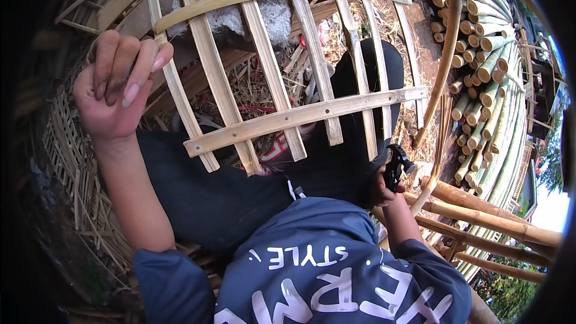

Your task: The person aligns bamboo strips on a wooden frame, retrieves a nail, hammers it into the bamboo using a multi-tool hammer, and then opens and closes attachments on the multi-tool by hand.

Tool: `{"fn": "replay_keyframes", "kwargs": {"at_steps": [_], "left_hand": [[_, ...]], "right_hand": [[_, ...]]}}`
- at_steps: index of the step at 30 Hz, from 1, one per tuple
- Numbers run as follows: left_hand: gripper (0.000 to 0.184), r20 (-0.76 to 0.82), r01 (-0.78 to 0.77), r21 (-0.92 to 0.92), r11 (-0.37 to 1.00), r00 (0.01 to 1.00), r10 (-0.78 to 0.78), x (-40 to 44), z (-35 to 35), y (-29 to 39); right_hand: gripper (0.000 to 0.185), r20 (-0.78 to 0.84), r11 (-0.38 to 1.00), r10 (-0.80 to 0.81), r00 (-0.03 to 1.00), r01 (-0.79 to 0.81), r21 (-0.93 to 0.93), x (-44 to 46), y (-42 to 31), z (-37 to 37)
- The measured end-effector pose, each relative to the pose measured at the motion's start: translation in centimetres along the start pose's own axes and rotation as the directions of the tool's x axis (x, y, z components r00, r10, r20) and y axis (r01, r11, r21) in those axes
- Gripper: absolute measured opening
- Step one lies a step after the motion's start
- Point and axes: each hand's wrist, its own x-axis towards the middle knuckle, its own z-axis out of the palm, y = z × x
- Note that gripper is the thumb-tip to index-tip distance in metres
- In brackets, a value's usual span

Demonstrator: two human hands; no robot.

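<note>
Across my lap lies a lattice panel of bamboo slats (pixel 264 54), joined by two cross strips with nail heads along them. My left hand (pixel 120 75) is raised at the panel's left edge with its fingers curled in. Whatever those fingers may hold is too small or hidden to name. On the other side, my right hand (pixel 385 189) is closed around a black tool with a round silvery end, which looks like a hammer (pixel 396 167). It is just below the panel's lower right corner; its handle is mostly hidden.
Cut bamboo poles (pixel 489 84) are stacked at the right. Thicker bamboo rails (pixel 492 216) run beside my right arm. A rough grey-white block (pixel 264 21) lies beneath the panel, among straw and shavings (pixel 240 84). More lattice work (pixel 66 144) stands at the left.
</note>
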Motion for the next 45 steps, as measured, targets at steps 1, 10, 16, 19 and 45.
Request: {"fn": "replay_keyframes", "kwargs": {"at_steps": [1,10,16,19,45], "left_hand": [[0.029,-0.022,0.004,0.008,1.000,1.000,-0.004,0.1,0.2,0.3],[0.028,-0.075,0.042,0.054,0.998,0.996,-0.038,0.5,0.4,-0.5],[0.027,-0.055,0.040,0.091,0.995,0.998,-0.035,0.6,0.3,-0.8],[0.026,-0.069,0.038,0.115,0.993,0.997,-0.030,0.7,0.6,-0.9],[0.057,0.034,0.131,0.727,-0.675,0.974,0.225,3.3,-0.3,-8.4]], "right_hand": [[0.068,-0.002,1.000,-0.003,1.000,0.003,-0.006,0.1,-0.1,-0.2],[0.064,0.008,0.999,-0.030,1.000,0.030,0.012,-0.5,0.3,-0.2],[0.064,-0.016,0.999,-0.025,1.000,0.025,0.022,-0.9,0.3,0.1],[0.064,0.017,1.000,-0.007,1.000,0.006,0.027,-0.9,0.1,-0.2],[0.076,0.252,0.994,0.077,0.965,-0.095,0.057,-1.4,-0.6,-2.6]]}}
